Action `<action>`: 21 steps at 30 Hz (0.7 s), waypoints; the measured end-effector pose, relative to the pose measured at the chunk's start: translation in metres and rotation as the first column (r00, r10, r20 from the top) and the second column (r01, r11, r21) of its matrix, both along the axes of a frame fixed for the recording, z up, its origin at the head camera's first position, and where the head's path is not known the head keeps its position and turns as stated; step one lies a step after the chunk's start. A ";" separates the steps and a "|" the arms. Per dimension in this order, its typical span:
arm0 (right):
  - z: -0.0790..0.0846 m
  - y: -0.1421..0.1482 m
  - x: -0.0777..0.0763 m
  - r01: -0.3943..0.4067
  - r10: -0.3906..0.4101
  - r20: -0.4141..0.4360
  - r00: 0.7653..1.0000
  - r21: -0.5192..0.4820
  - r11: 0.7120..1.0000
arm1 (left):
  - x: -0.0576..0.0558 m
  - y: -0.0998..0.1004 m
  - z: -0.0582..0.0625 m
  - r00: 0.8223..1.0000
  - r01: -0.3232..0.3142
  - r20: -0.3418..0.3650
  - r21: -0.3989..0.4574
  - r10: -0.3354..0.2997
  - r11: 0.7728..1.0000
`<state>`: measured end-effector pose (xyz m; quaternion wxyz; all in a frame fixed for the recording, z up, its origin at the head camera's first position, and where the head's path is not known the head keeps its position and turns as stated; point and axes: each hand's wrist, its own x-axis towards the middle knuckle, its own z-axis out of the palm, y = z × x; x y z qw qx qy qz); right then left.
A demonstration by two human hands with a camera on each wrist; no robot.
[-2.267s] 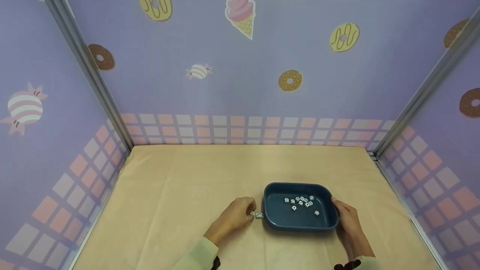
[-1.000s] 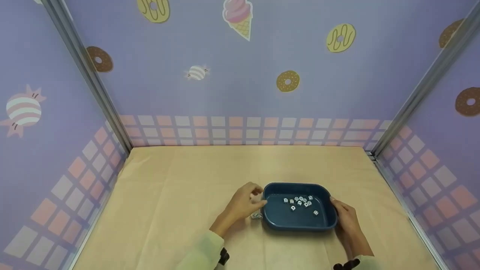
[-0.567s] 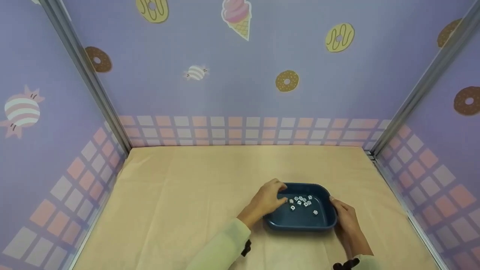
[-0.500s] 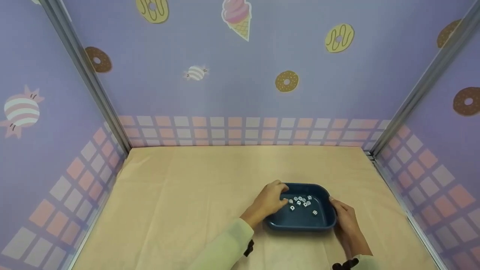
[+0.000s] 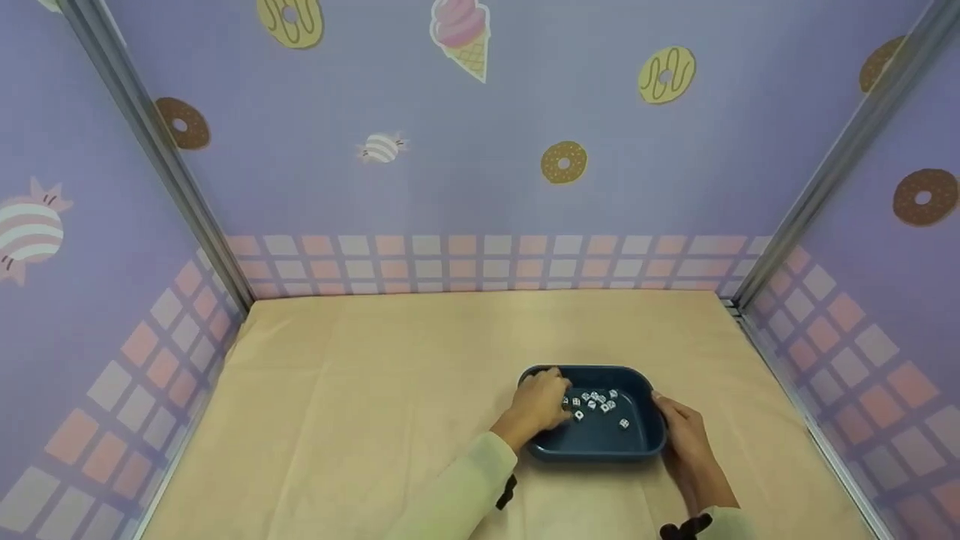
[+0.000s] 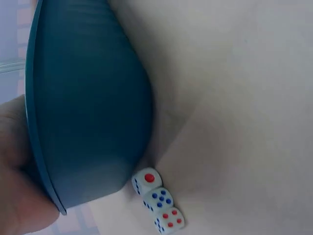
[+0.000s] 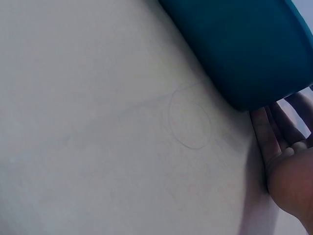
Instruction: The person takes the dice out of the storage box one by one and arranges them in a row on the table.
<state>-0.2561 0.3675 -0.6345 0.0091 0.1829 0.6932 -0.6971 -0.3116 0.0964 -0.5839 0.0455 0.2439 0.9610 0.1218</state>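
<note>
A deep blue rectangular dish (image 5: pixel 600 442) stands on the cloth, with several small white dice (image 5: pixel 592 404) scattered on its floor. My left hand (image 5: pixel 536 401) reaches over the dish's left rim, thumb and forefinger apart beside the leftmost die. In the left wrist view, part of that hand shows beyond the rim. Three dice (image 6: pixel 161 199) sit in a touching row on the cloth by the dish's outer wall; my left forearm hides them in the head view. At the right end, my right hand (image 5: pixel 690 439) holds the dish, thumb at the rim and fingers low against its side.
A pale yellow cloth (image 5: pixel 390 390) covers the tabletop. Purple panels (image 5: pixel 480 172) printed with sweets and a checked band enclose the back and both sides, with metal posts (image 5: pixel 161 157) at the corners.
My left hand let go of a die at the row left of the dish, then moved right and over the rim into the dish. My right hand keeps its hold on the dish.
</note>
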 end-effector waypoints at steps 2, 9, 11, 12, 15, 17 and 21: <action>0.000 -0.001 0.000 0.000 0.000 0.002 1.000 0.010 1.000 | 0.000 0.002 -0.002 1.000 -0.004 -0.012 -0.045 0.003 0.999; 0.001 0.001 0.002 0.000 0.000 0.023 1.000 -0.012 1.000 | 0.002 0.008 -0.010 0.998 -0.030 -0.056 -0.114 0.023 0.993; 0.001 0.001 0.003 0.003 -0.003 0.019 1.000 -0.005 1.000 | 0.002 0.009 -0.011 0.997 -0.030 -0.074 -0.107 0.023 0.994; 0.001 0.001 0.003 0.001 -0.001 0.015 1.000 0.001 1.000 | 0.002 0.009 -0.012 0.996 -0.030 -0.081 -0.101 0.022 0.994; 0.002 0.001 0.003 0.003 -0.003 0.001 1.000 -0.013 1.000 | 0.002 0.008 -0.012 0.995 -0.021 -0.095 -0.080 0.013 0.997; 0.002 0.000 0.003 0.002 -0.002 -0.007 1.000 -0.009 1.000 | 0.000 0.006 -0.011 0.995 -0.008 -0.097 -0.048 0.003 0.999; 0.003 -0.001 0.004 -0.001 0.001 -0.013 1.000 -0.001 1.000 | -0.003 -0.003 -0.003 0.999 0.022 -0.034 0.155 -0.017 0.988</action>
